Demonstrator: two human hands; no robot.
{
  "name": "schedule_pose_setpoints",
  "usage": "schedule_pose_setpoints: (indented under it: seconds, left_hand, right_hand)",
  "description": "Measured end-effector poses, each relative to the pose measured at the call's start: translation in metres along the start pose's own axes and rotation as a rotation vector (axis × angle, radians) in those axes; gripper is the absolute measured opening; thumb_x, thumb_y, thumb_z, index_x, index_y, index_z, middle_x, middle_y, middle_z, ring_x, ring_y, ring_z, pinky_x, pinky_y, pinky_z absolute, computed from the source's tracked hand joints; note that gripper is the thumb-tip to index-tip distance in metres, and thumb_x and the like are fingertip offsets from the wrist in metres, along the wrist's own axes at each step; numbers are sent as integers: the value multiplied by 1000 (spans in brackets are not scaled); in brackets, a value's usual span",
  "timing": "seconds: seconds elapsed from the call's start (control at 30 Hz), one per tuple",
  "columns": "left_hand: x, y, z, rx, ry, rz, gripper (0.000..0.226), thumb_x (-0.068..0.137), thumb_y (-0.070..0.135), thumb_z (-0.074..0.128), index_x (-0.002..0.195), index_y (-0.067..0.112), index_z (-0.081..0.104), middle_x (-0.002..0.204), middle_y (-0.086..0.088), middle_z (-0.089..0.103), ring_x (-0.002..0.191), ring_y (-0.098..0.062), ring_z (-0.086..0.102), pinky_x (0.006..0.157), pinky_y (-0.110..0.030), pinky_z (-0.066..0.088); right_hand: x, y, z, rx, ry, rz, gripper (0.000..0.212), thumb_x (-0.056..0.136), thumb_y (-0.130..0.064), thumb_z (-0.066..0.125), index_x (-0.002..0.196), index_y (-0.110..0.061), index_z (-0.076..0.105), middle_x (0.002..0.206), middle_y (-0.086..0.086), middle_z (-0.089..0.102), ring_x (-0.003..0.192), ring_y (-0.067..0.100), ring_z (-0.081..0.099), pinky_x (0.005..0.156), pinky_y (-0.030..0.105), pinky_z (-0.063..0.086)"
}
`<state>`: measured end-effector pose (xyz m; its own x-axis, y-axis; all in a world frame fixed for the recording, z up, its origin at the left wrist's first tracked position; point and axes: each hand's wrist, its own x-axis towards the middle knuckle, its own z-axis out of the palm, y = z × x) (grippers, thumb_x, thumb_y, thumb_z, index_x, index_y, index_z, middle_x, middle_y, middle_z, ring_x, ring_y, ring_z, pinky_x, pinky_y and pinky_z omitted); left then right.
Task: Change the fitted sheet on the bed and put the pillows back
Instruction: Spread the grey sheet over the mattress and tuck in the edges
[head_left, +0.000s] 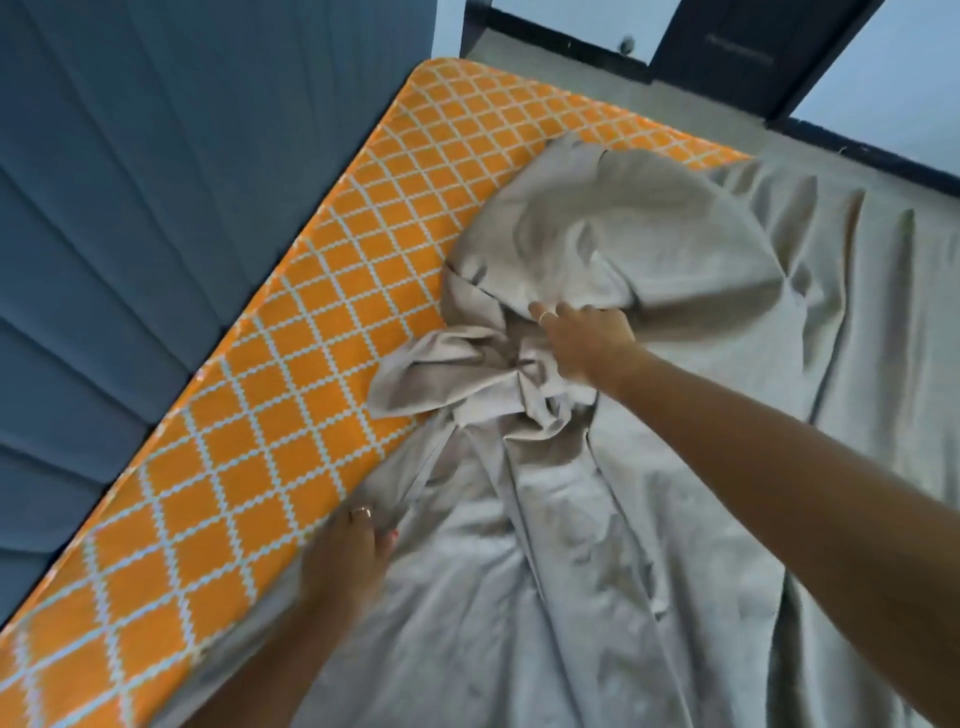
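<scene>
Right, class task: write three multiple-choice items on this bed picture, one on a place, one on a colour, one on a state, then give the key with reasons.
1. Where is the bare mattress showing?
A. along the headboard
B. in the middle of the bed
C. nowhere

2. What colour is the mattress?
A. plain green
B. orange with a white grid
C. black

3. How does the sheet lie?
A. smooth and tucked all round
B. folded in a neat square
C. bunched and wrinkled

Key: 1 A, an uncovered strip runs beside the blue headboard. 2 B, white lines cross the orange. 3 C, the right hand grips a bunch of it, and the left hand holds its edge.
</scene>
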<state>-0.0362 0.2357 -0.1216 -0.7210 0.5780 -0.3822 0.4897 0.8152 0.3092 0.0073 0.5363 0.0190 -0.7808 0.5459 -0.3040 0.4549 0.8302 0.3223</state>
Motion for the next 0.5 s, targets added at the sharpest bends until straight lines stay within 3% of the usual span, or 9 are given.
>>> schedule_pose_setpoints:
  seconds: [0.2, 0.33, 0.4, 0.47, 0.5]
  left_hand:
    - [30, 16, -2, 172, 90, 115, 50, 96, 53, 42, 125, 15, 52, 123, -5, 59, 114, -25, 59, 85, -35, 48]
    - [56, 31, 8, 250, 117, 167, 61, 94, 62, 36, 124, 12, 52, 116, -8, 62, 106, -27, 63, 79, -36, 50]
    - [69, 26, 15, 285, 125, 215, 61, 92, 62, 36, 115, 10, 59, 95, -9, 68, 83, -26, 69, 62, -32, 52]
    - [73, 25, 25, 259, 179, 315, 43, 91, 50, 50, 88, 12, 69, 61, -7, 64, 47, -24, 62, 39, -26, 44]
    - [75, 21, 31, 264, 198, 354, 33, 89, 42, 56, 78, 14, 68, 53, -6, 60, 38, -24, 58, 35, -24, 41]
  right_hand:
    - [30, -28, -4, -70, 32, -70, 73, 93, -5, 46, 152, -28, 10, 125, 7, 56, 111, 29, 58, 74, 35, 41]
    - [63, -40, 0, -107, 19, -112, 73, 96, -7, 42, 152, -36, 4, 126, 8, 55, 114, 30, 56, 81, 36, 44]
    - [78, -46, 8, -132, 18, -132, 75, 97, -5, 41, 151, -40, 3, 126, 8, 56, 114, 30, 57, 79, 35, 42]
    - [91, -51, 17, -125, 13, -144, 73, 98, -6, 39, 149, -45, 3, 129, 9, 55, 116, 30, 56, 83, 36, 42]
    - [96, -53, 23, -95, 4, -132, 71, 99, -9, 38, 149, -46, 5, 133, 10, 52, 118, 30, 54, 88, 38, 43]
